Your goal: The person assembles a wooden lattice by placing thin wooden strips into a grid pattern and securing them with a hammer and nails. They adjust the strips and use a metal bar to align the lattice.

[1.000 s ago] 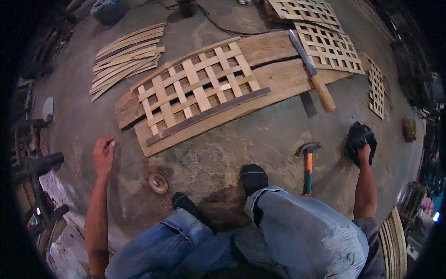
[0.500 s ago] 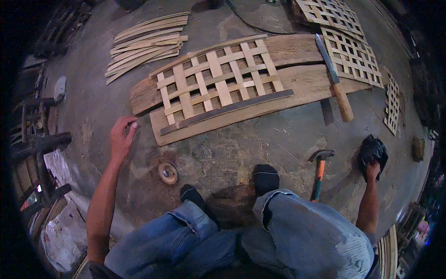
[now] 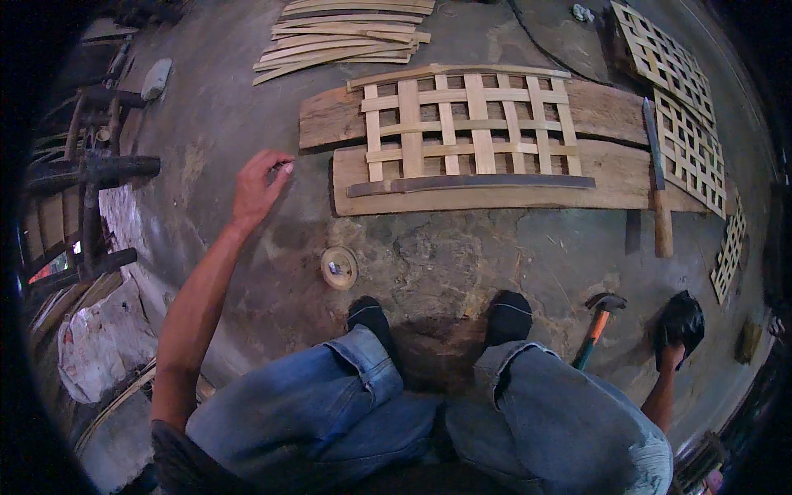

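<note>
My left hand [image 3: 260,188] hangs over the floor just left of the planks, thumb and fingertips drawn together; whatever they may pinch is too small to make out. At the far right, my right hand [image 3: 672,355] is at a black plastic bag [image 3: 680,320] on the floor, its fingers hidden by the plastic. Ahead, a woven lattice of flat bamboo strips [image 3: 478,136] lies across two wooden planks [image 3: 606,169]. One dark strip [image 3: 470,183] runs along its near edge, a pale strip [image 3: 458,69] along its far edge.
A large knife [image 3: 658,181] with a wooden handle rests across the planks' right end. A claw hammer [image 3: 598,326] lies by my right knee. Near my left foot sits a round dish [image 3: 339,268]. Loose strips [image 3: 346,37] lie far left; more lattice panels [image 3: 691,148] lie right.
My view has turned, so the planks and lattice now sit level and farther right in the picture. My left hand keeps its pinched shape, and my right hand stays at the bag.
</note>
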{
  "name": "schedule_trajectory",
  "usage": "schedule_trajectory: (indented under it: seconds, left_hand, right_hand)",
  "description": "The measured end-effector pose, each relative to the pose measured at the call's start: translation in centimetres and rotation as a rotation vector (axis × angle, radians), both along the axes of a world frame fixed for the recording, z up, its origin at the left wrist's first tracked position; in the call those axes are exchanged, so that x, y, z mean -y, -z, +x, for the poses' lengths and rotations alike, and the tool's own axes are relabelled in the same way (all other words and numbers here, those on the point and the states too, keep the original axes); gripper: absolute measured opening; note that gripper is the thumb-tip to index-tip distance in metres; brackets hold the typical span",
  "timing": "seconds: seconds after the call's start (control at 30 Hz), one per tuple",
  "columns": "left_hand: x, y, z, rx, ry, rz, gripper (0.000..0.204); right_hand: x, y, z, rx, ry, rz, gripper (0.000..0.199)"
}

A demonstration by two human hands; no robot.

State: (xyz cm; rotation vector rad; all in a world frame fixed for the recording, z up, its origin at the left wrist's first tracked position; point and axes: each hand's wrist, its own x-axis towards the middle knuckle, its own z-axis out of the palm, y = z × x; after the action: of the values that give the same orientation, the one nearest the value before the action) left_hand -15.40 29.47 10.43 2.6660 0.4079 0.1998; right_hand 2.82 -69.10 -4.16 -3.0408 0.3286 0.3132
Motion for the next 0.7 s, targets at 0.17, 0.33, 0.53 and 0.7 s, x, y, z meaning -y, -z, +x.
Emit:
schedule_trajectory:
  seconds: [0.17,0.33,0.53,0.7]
  left_hand:
    - [0.2,1.9,0.7,0.024,0.005,-0.045,0.017]
    - [-0.7,0.8,-0.5,0.038,0.039,-0.072,0.016]
    - [1.8,-2.5,0.3,0.106,0.199,0.005,0.017]
    - [5.3,3.3,2.6,0.207,0.234,-0.320,0.019]
  right_hand:
    - [8.2,-1.1,0.0,0.099,0.054,-0.073,0.030]
    - [11.8,-2.5,1.5,0.439,-0.108,0.250,0.032]
    - [-2.9,-8.1,2.0,0.625,0.143,0.200,0.038]
    - [-25.5,-23.1,10.5,0.662,-0.272,0.550,0.026]
